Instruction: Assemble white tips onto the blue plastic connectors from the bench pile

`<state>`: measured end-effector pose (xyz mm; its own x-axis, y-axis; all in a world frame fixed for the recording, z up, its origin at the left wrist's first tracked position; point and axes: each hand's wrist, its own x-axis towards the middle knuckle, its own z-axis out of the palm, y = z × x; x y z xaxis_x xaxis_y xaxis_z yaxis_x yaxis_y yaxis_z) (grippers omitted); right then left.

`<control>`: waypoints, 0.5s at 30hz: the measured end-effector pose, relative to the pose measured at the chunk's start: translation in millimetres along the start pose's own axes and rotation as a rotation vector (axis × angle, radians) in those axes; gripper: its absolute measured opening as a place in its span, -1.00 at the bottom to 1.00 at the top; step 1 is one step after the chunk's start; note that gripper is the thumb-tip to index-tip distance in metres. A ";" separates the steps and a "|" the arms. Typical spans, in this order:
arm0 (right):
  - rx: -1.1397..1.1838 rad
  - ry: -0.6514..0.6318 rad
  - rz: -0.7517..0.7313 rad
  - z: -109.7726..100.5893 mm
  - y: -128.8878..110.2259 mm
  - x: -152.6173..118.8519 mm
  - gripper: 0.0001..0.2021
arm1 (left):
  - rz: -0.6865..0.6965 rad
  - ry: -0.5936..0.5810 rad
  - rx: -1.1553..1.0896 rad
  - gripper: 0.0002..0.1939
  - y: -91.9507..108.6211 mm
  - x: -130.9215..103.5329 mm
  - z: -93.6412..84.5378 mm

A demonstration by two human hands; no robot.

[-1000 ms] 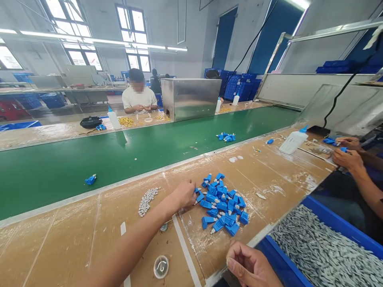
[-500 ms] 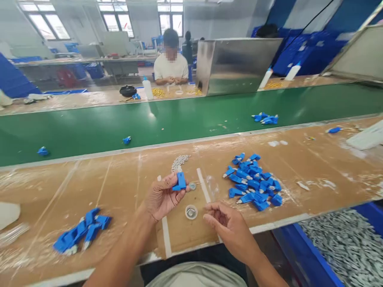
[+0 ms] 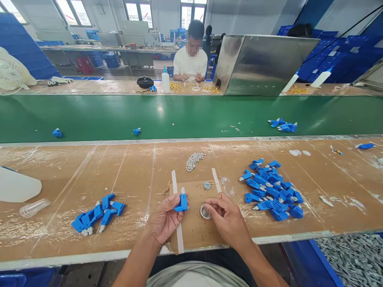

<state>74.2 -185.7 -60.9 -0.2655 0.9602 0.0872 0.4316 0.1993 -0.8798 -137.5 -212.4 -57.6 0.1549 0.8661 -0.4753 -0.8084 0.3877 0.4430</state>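
A blue plastic piece with a pale grey tip (image 3: 181, 203) is gripped between the thumb and fingers of my left hand (image 3: 164, 223), tip upward. My right hand (image 3: 229, 221) has its thumb and fingertips pinched together at the right rim of a small round dish (image 3: 203, 213). Whatever those fingers hold, if anything, is hidden. The dish stands on a brown cardboard sheet (image 3: 191, 235) edged with white tape. Behind the dish lies a thin stick with a greyish lump (image 3: 207, 185) on its end. Small grey pieces (image 3: 194, 161) are scattered farther back.
A large pile of blue pieces (image 3: 273, 189) lies right, a smaller group (image 3: 97, 213) left. A white bottle (image 3: 19, 185) and a clear tube (image 3: 34, 208) lie far left. Beyond runs a green belt (image 3: 191, 115); a person (image 3: 190, 59) sits across it. A blue bin (image 3: 311, 263) holds grey parts.
My right hand has come to the dish rim, fingers now pinched. The blue piece in my left hand has turned so its grey tip shows. The camera view has shifted.
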 end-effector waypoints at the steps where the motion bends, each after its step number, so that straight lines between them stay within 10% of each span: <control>1: -0.019 -0.002 -0.010 -0.4 -0.6 -0.2 -0.77 | 0.004 0.010 0.004 -0.86 0.1 0.0 1.6; 15: -0.088 -0.093 -0.066 -6.2 -3.1 5.2 -0.84 | -0.014 0.075 0.026 -0.84 -0.5 1.0 5.1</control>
<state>76.9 -180.1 -54.9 -0.3726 0.9230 0.0965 0.4834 0.2818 -0.8288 -134.0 -210.1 -54.5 0.1219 0.8347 -0.5370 -0.7915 0.4082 0.4549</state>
